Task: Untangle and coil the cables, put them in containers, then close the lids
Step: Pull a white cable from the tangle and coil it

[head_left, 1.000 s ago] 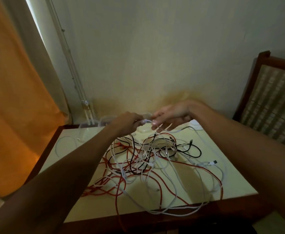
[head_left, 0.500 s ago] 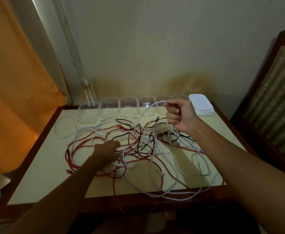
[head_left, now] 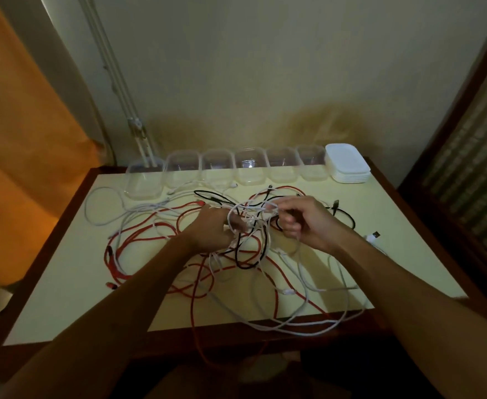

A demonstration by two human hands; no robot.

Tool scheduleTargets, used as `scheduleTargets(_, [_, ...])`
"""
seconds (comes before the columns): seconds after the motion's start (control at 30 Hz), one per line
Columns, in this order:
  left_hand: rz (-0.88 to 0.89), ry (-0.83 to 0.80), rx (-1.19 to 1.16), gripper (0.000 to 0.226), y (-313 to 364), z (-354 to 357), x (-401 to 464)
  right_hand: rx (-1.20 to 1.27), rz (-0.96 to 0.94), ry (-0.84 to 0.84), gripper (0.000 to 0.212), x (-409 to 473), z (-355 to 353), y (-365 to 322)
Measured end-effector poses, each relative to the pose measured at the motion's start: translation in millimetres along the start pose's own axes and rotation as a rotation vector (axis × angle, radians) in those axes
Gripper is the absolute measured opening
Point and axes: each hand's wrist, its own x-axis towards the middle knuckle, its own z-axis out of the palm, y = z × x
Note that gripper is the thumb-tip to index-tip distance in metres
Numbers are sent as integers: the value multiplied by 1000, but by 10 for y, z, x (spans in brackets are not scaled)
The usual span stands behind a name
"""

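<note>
A tangle of white cables (head_left: 300,272), red cables (head_left: 138,240) and black cables (head_left: 344,214) sprawls over the cream table top (head_left: 72,272). Both hands work at the knot in its middle. My left hand (head_left: 212,228) grips a bundle of strands lifted off the table. My right hand (head_left: 303,220) pinches a white cable loop between thumb and fingers, its other fingers curled. Several clear open containers (head_left: 217,168) stand in a row along the far edge. A stack of white lids (head_left: 347,164) sits at the row's right end.
Cable loops hang over the table's near edge (head_left: 265,326). A white USB plug (head_left: 373,236) lies near the right edge. An orange curtain (head_left: 26,139) hangs at left. A wooden chair back (head_left: 467,168) stands at right, close to the table.
My right hand came down from holding a white loop high and now pinches it at the knot. My left hand moved right from the red cables and gripped the tangle's middle.
</note>
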Motion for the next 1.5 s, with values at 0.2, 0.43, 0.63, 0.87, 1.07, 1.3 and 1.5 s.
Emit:
scheduleTargets(0.2, [-47, 12, -209, 10, 59, -157, 36, 767, -110, 204, 12, 73, -115, -278])
scheduleTargets(0.43, [-12, 522, -741, 18, 335, -714, 155, -321, -89, 482, 24, -7, -272, -406])
scheduleTargets(0.63, [136, 263, -368, 19, 491, -1178, 471, -728, -400, 412, 38, 58, 68, -1127])
scheduleTargets(0.87, [25, 255, -769, 22, 555, -1125, 328, -464, -412, 326, 23, -20, 284, -1440])
scheduleTargets(1.07, [-22, 37, -499, 30, 421, -663, 228, 170, -554, 508, 25, 0, 232, -1619])
scheduleTargets(1.3, [-81, 488, -619, 26, 310, -879, 301, -1197, -249, 747, 21, -26, -158, -1224])
scheduleTargets(1.5, [84, 313, -90, 18, 526, -1527, 705, -1618, -500, 829, 91, -100, 490, -1691])
